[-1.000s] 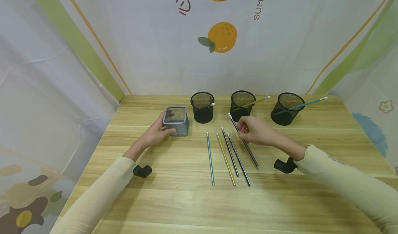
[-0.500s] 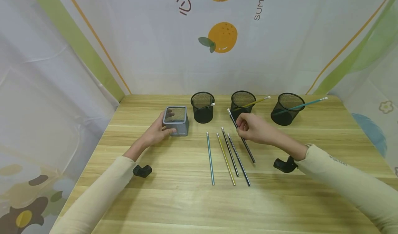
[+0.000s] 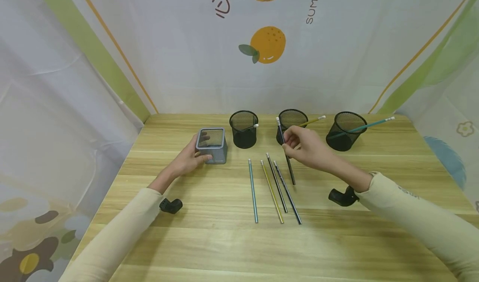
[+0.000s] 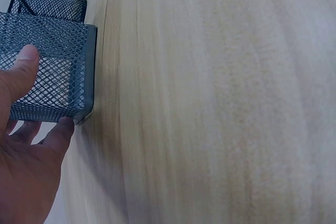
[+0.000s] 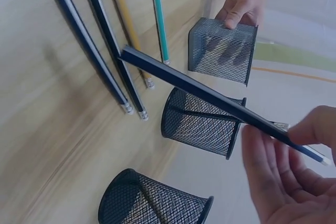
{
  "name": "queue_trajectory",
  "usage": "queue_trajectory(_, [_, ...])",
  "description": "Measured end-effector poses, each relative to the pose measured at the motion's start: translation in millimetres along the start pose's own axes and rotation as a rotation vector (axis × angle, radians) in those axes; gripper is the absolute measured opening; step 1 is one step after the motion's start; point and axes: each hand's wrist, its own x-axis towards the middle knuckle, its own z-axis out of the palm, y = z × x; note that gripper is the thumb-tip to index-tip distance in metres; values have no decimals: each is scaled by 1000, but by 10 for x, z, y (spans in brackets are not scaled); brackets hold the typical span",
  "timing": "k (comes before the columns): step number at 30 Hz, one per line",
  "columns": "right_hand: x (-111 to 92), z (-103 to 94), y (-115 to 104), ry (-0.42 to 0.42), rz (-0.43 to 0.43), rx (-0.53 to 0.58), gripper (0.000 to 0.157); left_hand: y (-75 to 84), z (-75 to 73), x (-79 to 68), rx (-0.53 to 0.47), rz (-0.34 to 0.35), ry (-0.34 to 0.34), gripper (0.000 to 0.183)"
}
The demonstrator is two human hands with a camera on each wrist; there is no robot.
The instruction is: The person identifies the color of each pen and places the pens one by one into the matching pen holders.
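My left hand (image 3: 187,159) grips a square grey mesh pen holder (image 3: 214,154), thumb on its near side and fingers round the left. The holder stands upright on the wooden table, as the left wrist view (image 4: 58,77) also shows. My right hand (image 3: 308,147) pinches a dark pencil (image 3: 290,171) between thumb and fingers, its white eraser end pointing away. In the right wrist view the pencil (image 5: 189,85) is raised and tilted. Left of that hand lie a teal pencil (image 3: 253,190), a yellow pencil (image 3: 272,191) and two dark pencils (image 3: 288,193), roughly side by side.
Three round black mesh cups line the table's back: a left cup (image 3: 244,139), a middle cup (image 3: 293,116) partly hidden by my right hand, and a right cup (image 3: 341,139). Each has one pencil leaning in it. A printed curtain (image 3: 187,65) hangs behind.
My right hand has lifted the dark pencil, bringing it slightly left and away from me, and turned it more upright. The left hand and the square holder stay in place.
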Motion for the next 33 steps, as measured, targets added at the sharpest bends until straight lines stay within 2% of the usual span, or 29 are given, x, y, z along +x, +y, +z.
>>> queue_trajectory(8, [24, -1, -68, 109, -83, 69, 11, -6, -5, 3, 5, 7, -1, 77])
queue_trajectory(14, [40, 23, -102, 158, -121, 158, 11, -6, -6, 3, 5, 5, -4, 77])
queue_trajectory(22, [51, 55, -130, 187, -150, 230, 11, 6, -5, 2, 1, 9, -4, 77])
queue_trajectory(33, [79, 137, -143, 194, -225, 430, 14, 6, 1, 0, -1, 2, 0, 77])
